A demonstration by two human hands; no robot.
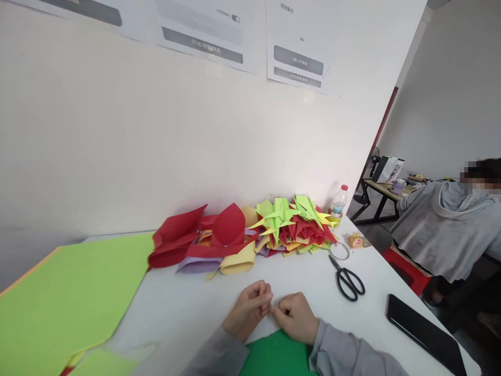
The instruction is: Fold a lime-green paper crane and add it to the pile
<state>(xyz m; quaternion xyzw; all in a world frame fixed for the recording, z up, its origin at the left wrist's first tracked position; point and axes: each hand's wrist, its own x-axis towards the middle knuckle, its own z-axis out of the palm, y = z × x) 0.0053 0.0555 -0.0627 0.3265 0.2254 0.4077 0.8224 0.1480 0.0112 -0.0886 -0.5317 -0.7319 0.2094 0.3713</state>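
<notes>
Above a dark green sheet of paper (279, 355) at the table's near edge, my two hands come close together, fingertips almost meeting. My left hand (250, 308) is closed, thumb pressed against curled fingers. A loose fist is made by my right hand (295, 316), its thumb and finger pointing toward the left one. Whatever either hand may hold is hidden or too small to make out. Black-handled scissors (349, 283) lie to the right of my right hand.
Light green sheets (82, 292) cover the table's left side. Against the wall are rolled coloured papers (229, 230) and a pile of folded paper pieces (297, 224). At right are a bottle (338, 202), a wrapped snack (356, 240), a ring (340, 251) and a black phone (425, 331). A person (450, 224) sits beyond.
</notes>
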